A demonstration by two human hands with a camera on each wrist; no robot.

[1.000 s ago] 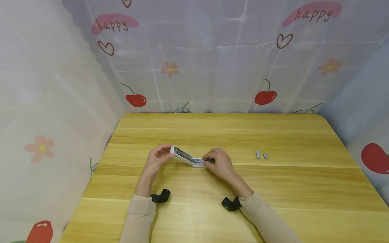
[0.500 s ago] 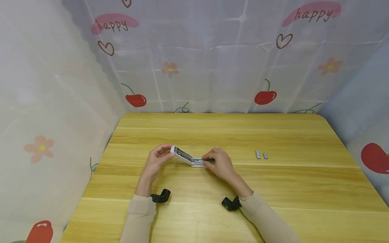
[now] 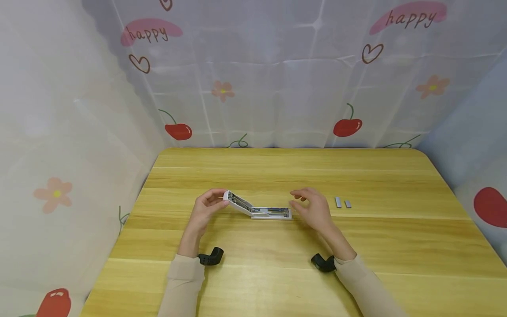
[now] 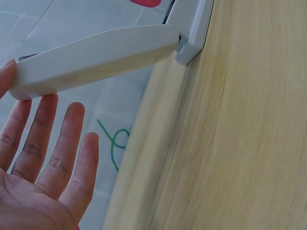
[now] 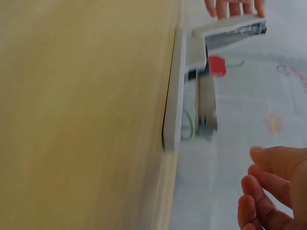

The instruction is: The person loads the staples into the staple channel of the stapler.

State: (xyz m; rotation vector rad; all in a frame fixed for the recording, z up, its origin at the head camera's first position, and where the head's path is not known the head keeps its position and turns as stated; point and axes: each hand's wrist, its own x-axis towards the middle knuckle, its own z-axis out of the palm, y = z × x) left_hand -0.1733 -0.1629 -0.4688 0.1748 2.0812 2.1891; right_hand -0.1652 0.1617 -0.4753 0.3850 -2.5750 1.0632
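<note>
1. While the raised top of the stapler is pinched by the left hand, its base is rested on the table, between both hands.
2. The right hand is held just beside the base's end, fingers loosely parted, nothing gripped.
3. The table's far edge is set well apart.
4. Two grey strips are seen near the right hand's outer side.

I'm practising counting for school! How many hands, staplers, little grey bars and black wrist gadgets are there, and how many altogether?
Hands: 2
Staplers: 1
Little grey bars: 2
Black wrist gadgets: 2
Total: 7
</note>
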